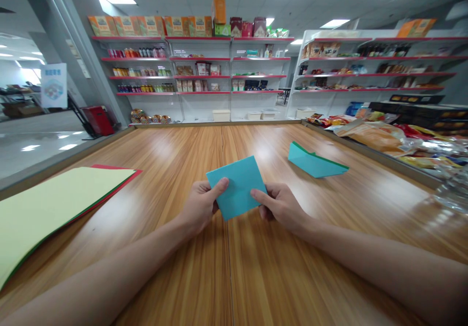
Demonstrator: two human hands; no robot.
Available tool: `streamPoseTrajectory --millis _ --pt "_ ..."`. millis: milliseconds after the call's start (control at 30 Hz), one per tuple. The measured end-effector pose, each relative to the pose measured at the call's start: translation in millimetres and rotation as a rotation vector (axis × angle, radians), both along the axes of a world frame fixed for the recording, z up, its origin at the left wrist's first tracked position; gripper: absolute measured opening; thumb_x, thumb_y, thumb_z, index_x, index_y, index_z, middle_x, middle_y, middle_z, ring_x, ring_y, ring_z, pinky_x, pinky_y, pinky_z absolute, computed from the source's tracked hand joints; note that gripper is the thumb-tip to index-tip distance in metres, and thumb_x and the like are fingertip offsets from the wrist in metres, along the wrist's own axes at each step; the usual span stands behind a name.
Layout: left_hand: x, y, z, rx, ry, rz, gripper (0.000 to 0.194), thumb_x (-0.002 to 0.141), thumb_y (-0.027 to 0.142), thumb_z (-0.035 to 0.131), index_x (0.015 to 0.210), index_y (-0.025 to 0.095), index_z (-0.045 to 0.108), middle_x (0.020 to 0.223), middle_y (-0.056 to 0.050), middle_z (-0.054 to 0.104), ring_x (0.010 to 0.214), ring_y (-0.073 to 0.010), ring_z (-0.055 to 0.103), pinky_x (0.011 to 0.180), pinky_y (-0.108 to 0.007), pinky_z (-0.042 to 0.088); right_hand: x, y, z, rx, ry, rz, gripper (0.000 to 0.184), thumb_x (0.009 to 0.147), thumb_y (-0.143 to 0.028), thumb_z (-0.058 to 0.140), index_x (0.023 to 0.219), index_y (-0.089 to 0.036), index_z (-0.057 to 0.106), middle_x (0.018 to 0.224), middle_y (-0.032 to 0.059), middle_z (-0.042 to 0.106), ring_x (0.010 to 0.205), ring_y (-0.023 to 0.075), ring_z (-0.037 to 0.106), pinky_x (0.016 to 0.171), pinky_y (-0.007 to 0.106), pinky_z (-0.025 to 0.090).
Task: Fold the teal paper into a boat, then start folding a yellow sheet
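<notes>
A blue piece of paper [239, 182], roughly square and apparently folded, is held up above the middle of the wooden table. My left hand [204, 200] grips its left edge, thumb on the near face and fingers behind. At the right edge, my right hand [280, 201] pinches the same paper, its thumb also in front. Faint creases run across the sheet. Farther back to the right lies a folded blue and green paper [316, 163], partly standing off the tabletop.
Pale yellow, green and red sheets [66, 194] are stacked at the table's left. Raised edging [373, 153] borders the wooden table [175, 287]. Beyond it on the right lie snack packets [380, 138] and a clear plastic item [455, 189]. Stocked shelves [201, 59] stand behind.
</notes>
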State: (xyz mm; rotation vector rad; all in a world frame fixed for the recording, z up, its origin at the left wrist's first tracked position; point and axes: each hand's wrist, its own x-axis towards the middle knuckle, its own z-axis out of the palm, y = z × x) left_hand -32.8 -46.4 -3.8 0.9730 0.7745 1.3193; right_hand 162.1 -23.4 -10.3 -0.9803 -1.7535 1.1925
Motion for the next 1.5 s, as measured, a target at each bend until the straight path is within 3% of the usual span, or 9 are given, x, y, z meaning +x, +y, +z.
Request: streamPoseTrajectory --millis 133,233,400,567,900,1033,1167,1367,1500 --pt "-4 6 0.2 -0.059 -0.047 -0.013 0.028 0.067 0.030 0.080 0.084 0.010 0.071 0.083 -0.010 0.072 0.071 -0.0190 0.067 0.067 -0.032 0.057 3 9 -3.3 0.033 0.103 -0.052 0.042 0.080 -0.049 0.063 0.059 -0.016 0.048 0.047 -0.0037 0.044 0.042 0.0075 0.041 0.038 0.020 0.027" --pt "-7 9 -0.4 -0.061 -0.054 0.008 0.023 0.069 0.027 0.078 0.082 0.009 0.071 0.083 -0.011 0.072 0.072 -0.0176 0.068 0.067 -0.029 0.058 3 16 -6.7 -0.077 0.322 -0.061 0.041 0.076 -0.045 0.070 0.058 -0.016 0.046 0.049 -0.0048 0.042 0.043 0.0071 0.039 0.038 0.020 0.027" --pt "-4 1 -2.1 -0.131 0.059 -0.245 0.023 0.069 0.023 0.078 0.082 0.006 0.072 0.088 -0.013 0.072 0.077 -0.0194 0.069 0.066 -0.026 0.058 0 19 -3.3 -0.377 0.614 -0.117 0.030 0.072 -0.042 0.074 0.080 -0.015 0.062 0.067 0.0023 0.063 0.058 0.0145 0.058 0.049 0.024 0.046" --pt "0 -4 -5.5 -0.159 0.140 -0.355 0.030 0.070 0.029 0.078 0.086 0.005 0.072 0.090 -0.016 0.072 0.080 -0.0212 0.069 0.067 -0.026 0.058 -3 12 1.6 -0.432 0.549 -0.044 0.033 0.070 -0.037 0.077 0.090 -0.014 0.067 0.083 0.0092 0.071 0.074 0.0235 0.066 0.071 0.037 0.055" --pt "7 -6 -7.8 -0.018 0.315 -0.150 0.037 0.071 0.044 0.073 0.078 0.008 0.068 0.076 -0.008 0.068 0.068 -0.0181 0.064 0.061 -0.029 0.055 -1 9 -7.5 -0.186 0.341 -0.101 0.032 0.070 -0.041 0.076 0.078 -0.011 0.070 0.074 0.0085 0.070 0.067 0.0216 0.065 0.065 0.037 0.054" --pt "9 -5 -7.2 0.144 0.494 0.074 0.040 0.081 0.050 0.061 0.068 0.011 0.060 0.060 -0.001 0.056 0.051 -0.0095 0.050 0.045 -0.019 0.039 -6 4 -6.6 -0.267 0.318 0.019 0.030 0.069 -0.038 0.078 0.083 -0.012 0.071 0.084 0.0102 0.072 0.074 0.0228 0.067 0.072 0.039 0.055" --pt "11 -10 -3.5 0.224 0.675 0.277 0.044 0.084 0.054 0.052 0.063 0.016 0.049 0.051 0.003 0.048 0.041 -0.0087 0.045 0.035 -0.018 0.030 -11 -1 -2.7 -0.418 0.423 0.106 0.034 0.065 -0.030 0.081 0.092 -0.013 0.071 0.096 0.0115 0.071 0.085 0.0244 0.067 0.084 0.042 0.053" --pt "13 -13 1.1 0.065 0.515 0.094 0.045 0.084 0.061 0.048 0.069 0.018 0.049 0.043 0.004 0.050 0.029 -0.0129 0.048 0.024 -0.020 0.032 -12 -3 1.1 -0.536 0.476 0.153 0.035 0.065 -0.031 0.081 0.093 -0.012 0.070 0.093 0.0121 0.072 0.083 0.0254 0.068 0.081 0.043 0.054" --pt "11 -8 -2.4 0.122 0.363 -0.048 0.032 0.076 0.043 0.069 0.083 0.013 0.062 0.072 -0.005 0.069 0.061 -0.0181 0.066 0.054 -0.027 0.055 -12 1 3.0 -0.504 0.509 -0.001 0.035 0.063 -0.031 0.082 0.090 -0.013 0.069 0.089 0.0112 0.072 0.079 0.0261 0.068 0.078 0.043 0.055"
